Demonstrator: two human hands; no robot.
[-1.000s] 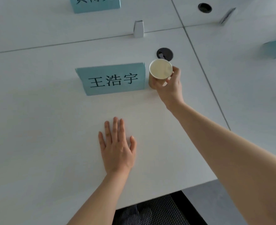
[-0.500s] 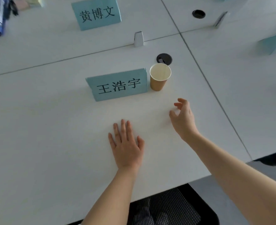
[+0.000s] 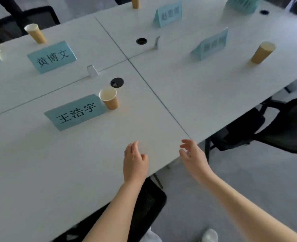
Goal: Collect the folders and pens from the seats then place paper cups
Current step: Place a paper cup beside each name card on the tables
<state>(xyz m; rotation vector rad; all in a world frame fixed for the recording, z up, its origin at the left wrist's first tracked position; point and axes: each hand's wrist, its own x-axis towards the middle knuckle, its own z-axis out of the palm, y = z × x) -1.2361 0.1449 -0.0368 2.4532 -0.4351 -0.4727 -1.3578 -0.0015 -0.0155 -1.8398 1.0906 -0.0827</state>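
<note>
Head view, items by position from the hands.

Paper cup (image 3: 109,100): upright, mouth up, well ahead of the left hand and slightly to its left. It stands touching or just beside the right end of the near name card (image 3: 76,112). Judged purpose: one cup per seat, set by the card so the place reads as served.

Second paper cup (image 3: 35,33): upright, far ahead and left of both hands, behind the far-left name card (image 3: 52,57). Same pairing.

Third paper cup (image 3: 262,52): upright, far ahead and right of the right hand, beside the tented name card (image 3: 210,44). Same pairing.

Fourth cup (image 3: 135,2): at the far edge, only its lower part in frame.

Folders, pens: none visible on the table (image 3: 214,88); that stage appears done, though the far left edge is too blurred to be sure.

Left hand (image 3: 134,161): over the near table edge, back upward, fingers loosely extended forward and together, holding nothing. Whether it touches the surface cannot be told. Forearm runs down to the bottom of the frame.

Right hand (image 3: 194,153): just right of the left hand, at the table's corner edge, palm turned inward, fingers slack and slightly curled, empty. Forearm extends to the lower right.

Chair (image 3: 287,123): right of the right hand, tucked under the table.
</note>
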